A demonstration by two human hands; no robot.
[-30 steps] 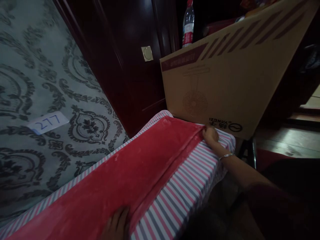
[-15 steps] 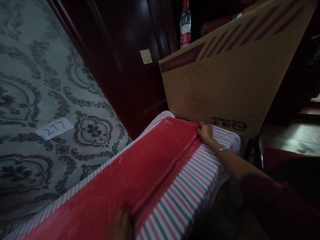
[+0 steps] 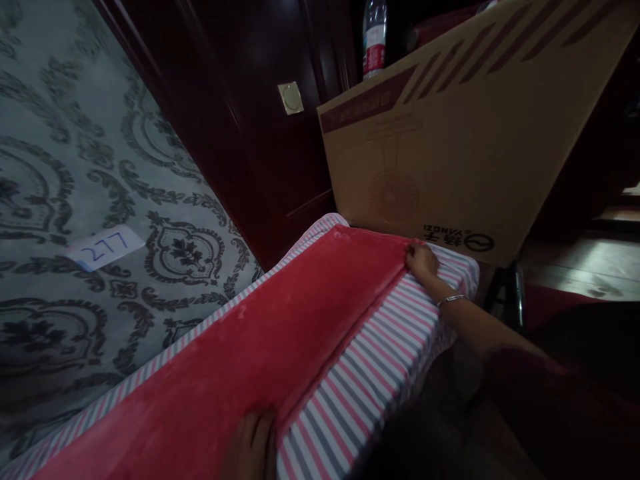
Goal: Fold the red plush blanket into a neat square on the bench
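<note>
A folded red plush cloth (image 3: 270, 313) lies lengthwise over a striped cover (image 3: 370, 360) in pink, grey and white. At its far right corner, my right hand (image 3: 423, 262), with a bracelet at the wrist, pinches the edge between closed fingers. My left hand (image 3: 251, 445) is at the near part of the same long edge, its fingers curled on the cloth; the thumb is hidden and the hand is partly cut off by the frame. Along that edge the upper layer lies almost level with the layer beneath.
Beyond the far end stands a large cardboard box (image 3: 450, 147), with a plastic bottle (image 3: 375, 41) behind its top edge. A dark red wooden panel (image 3: 250, 120) and a patterned wall (image 3: 100, 193) with a "277" label (image 3: 107, 247) border the left side.
Both hands have moved slightly right with the cloth's upper layer. The strip of lower layer showing along the long edge has narrowed. The view has shifted a little.
</note>
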